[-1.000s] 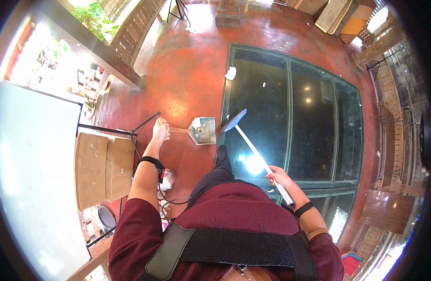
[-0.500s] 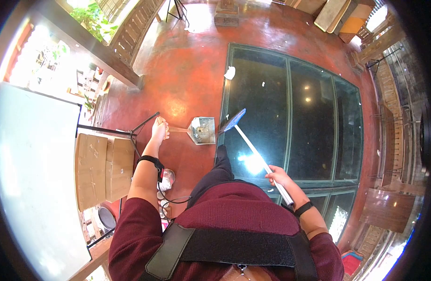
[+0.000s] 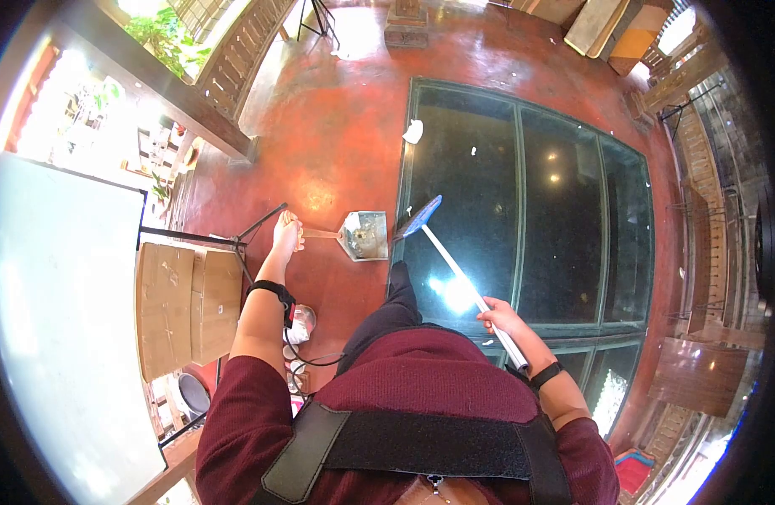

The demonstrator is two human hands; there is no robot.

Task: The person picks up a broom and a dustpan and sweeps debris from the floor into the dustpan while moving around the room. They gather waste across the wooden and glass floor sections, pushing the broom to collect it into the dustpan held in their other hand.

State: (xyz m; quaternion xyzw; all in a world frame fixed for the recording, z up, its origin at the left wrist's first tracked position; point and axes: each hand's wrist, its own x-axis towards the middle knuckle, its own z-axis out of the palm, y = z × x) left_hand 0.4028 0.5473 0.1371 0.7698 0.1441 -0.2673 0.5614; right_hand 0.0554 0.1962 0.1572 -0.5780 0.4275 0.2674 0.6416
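My left hand [image 3: 290, 231] is closed round the handle of a dustpan [image 3: 366, 236]. The metal pan lies at the red floor beside the dark glass panel, its open side facing right, with some debris in it. In my right hand [image 3: 501, 317] is the white pole of a broom [image 3: 419, 219], gripped near its upper end. The broom's blue head is at the left edge of the glass, just right of the dustpan and apart from it. A crumpled white scrap [image 3: 413, 131] lies farther off on the panel's edge, and a small white bit [image 3: 474, 151] is on the glass.
The glass floor panel [image 3: 519, 252] has raised metal frame bars. Cardboard boxes [image 3: 164, 311] and a whiteboard [image 3: 67, 311] stand at the left. A black stand leg [image 3: 261, 220] reaches close to my left hand. A wooden post [image 3: 164, 93] rises at upper left.
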